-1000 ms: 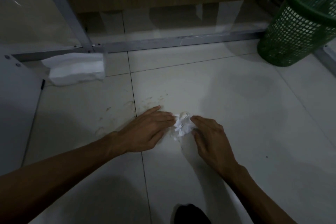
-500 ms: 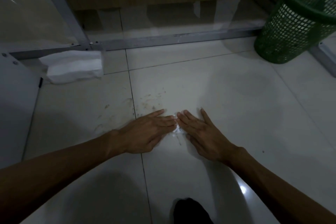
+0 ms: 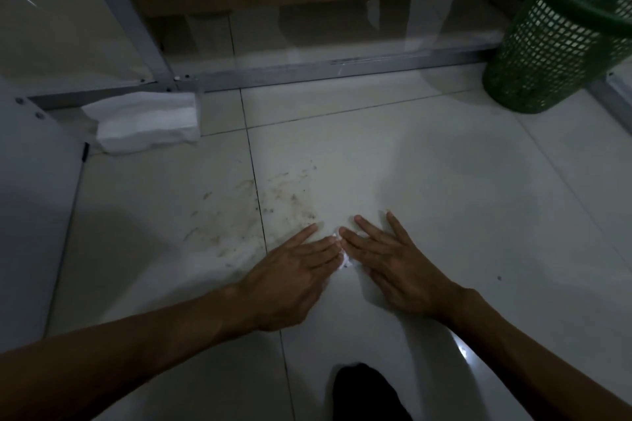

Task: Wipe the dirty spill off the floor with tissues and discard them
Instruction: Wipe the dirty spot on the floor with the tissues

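Observation:
A crumpled white tissue [image 3: 344, 259] lies on the pale floor tile, mostly hidden under my fingers. My left hand [image 3: 294, 270] lies flat with its fingers together, fingertips pressing the tissue's left side. My right hand [image 3: 390, 263] lies flat with fingers spread, pressing the tissue from the right. Brown smears and specks of the dirty spill [image 3: 273, 205] spread over the tile just beyond and left of my hands, across a grout line. A green mesh waste basket [image 3: 561, 37] stands at the far right.
A white pack of tissues [image 3: 147, 121] rests on the floor at the far left beside a metal frame leg [image 3: 143, 34]. A metal floor rail [image 3: 328, 70] with clear panels runs along the back. My dark shoe [image 3: 366, 393] shows at the bottom.
A second ago the tissue wad was pinched in plain sight between my fingertips. My right hand has since moved over it and both hands now press it flat against the floor.

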A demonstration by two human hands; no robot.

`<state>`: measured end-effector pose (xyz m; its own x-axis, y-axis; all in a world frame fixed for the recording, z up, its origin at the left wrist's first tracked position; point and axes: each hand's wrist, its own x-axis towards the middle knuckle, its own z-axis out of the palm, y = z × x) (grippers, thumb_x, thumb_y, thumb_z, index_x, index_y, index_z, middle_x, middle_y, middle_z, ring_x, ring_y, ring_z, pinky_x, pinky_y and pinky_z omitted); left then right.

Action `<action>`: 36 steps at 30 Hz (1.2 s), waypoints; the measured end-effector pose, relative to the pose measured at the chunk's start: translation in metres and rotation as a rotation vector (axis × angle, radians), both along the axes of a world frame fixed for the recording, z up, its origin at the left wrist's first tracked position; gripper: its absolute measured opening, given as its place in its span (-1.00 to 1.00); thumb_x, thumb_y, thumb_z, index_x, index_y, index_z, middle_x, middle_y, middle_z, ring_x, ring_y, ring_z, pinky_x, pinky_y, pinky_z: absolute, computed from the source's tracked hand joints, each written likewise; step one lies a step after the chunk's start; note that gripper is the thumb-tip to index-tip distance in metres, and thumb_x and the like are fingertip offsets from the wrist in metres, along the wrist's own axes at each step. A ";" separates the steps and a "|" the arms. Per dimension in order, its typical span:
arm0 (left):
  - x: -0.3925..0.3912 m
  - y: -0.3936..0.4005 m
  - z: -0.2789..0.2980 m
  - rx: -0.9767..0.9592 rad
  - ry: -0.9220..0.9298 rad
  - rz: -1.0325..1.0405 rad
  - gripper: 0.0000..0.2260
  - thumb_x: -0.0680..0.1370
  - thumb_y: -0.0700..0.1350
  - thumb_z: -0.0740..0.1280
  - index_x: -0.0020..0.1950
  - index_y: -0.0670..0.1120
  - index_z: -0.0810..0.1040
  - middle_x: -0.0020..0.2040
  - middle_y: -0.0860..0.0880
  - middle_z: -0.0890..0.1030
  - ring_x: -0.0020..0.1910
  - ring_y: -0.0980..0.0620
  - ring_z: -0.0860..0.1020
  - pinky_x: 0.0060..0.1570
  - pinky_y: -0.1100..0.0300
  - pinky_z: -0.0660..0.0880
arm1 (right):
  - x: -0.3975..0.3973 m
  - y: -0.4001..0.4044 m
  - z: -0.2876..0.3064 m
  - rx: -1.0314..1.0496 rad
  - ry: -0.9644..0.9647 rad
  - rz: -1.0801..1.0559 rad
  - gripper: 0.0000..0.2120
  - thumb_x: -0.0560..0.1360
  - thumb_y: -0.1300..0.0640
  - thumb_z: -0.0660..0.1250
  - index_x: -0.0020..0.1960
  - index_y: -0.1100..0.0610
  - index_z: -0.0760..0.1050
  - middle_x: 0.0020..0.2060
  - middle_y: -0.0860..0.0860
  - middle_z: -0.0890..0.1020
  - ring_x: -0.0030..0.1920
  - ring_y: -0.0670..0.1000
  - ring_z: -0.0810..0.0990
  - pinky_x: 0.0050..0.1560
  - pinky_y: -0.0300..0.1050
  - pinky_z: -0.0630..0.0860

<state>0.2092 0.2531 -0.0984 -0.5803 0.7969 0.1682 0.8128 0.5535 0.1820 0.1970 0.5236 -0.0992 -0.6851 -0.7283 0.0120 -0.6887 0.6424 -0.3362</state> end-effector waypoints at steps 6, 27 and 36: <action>0.027 0.022 -0.003 0.035 -0.016 0.152 -0.55 0.61 -0.07 0.24 0.46 -0.24 0.48 0.45 -0.19 0.52 0.50 -0.14 0.42 0.59 -0.14 0.12 | 0.009 -0.007 0.003 -0.093 0.000 -0.152 -0.39 0.49 0.25 0.28 0.54 0.04 0.40 0.51 -0.08 0.45 0.48 0.09 0.40 0.43 0.16 0.25; -0.050 0.019 0.029 0.051 -0.214 0.211 -0.57 0.50 -0.03 0.44 0.36 -0.07 0.59 0.16 -0.06 0.58 0.16 -0.08 0.49 0.21 0.03 0.38 | 0.024 -0.046 0.002 -0.204 0.014 -0.502 -0.64 0.52 0.03 0.49 0.31 0.03 0.63 0.17 0.02 0.68 0.16 0.11 0.63 0.10 0.09 0.49; -0.058 0.023 0.020 0.027 -0.245 0.117 -0.75 0.62 0.06 0.33 0.21 0.02 0.68 -0.01 0.02 0.60 0.04 -0.01 0.50 0.13 0.10 0.33 | 0.024 -0.041 0.000 -0.222 0.046 -0.383 -0.75 0.59 0.18 0.32 0.19 0.05 0.69 0.00 0.02 0.68 -0.02 0.11 0.60 -0.06 0.07 0.49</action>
<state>0.1510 0.2760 -0.0783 -0.6942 0.7190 0.0318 0.6733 0.6332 0.3818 0.2211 0.4830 -0.0989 -0.9001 -0.3984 0.1763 -0.4327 0.7697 -0.4694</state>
